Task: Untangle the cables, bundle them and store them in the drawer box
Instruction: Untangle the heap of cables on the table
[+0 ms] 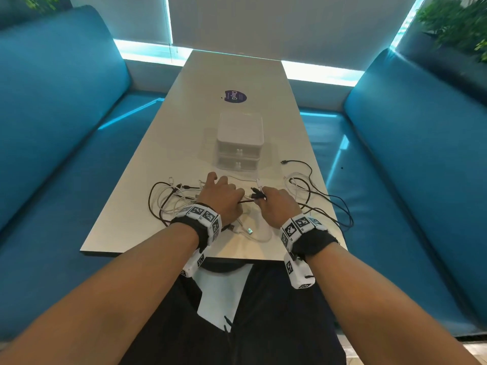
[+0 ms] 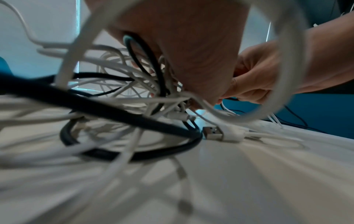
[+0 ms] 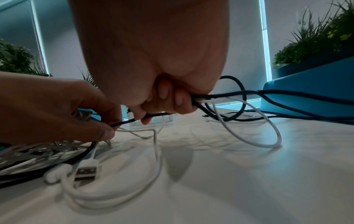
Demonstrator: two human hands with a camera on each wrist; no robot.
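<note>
A tangle of black and white cables (image 1: 171,201) lies on the near part of the white table (image 1: 184,106). My right hand (image 1: 274,204) grips a bunch of black and white cables (image 3: 220,97), their plugs sticking out toward the left hand. My left hand (image 1: 224,196) pinches a black cable (image 3: 126,121) that runs across to the right hand, its other fingers spread over the tangle. A white USB plug (image 3: 85,172) lies loose on the table below the hands. The white drawer box (image 1: 239,140), two drawers closed, stands just beyond the hands.
More black and white cable loops (image 1: 316,196) spread to the right, close to the table's edge. A dark round sticker (image 1: 235,96) is on the table behind the box. Blue benches (image 1: 66,154) flank the table, with plants (image 1: 458,22) at the back right.
</note>
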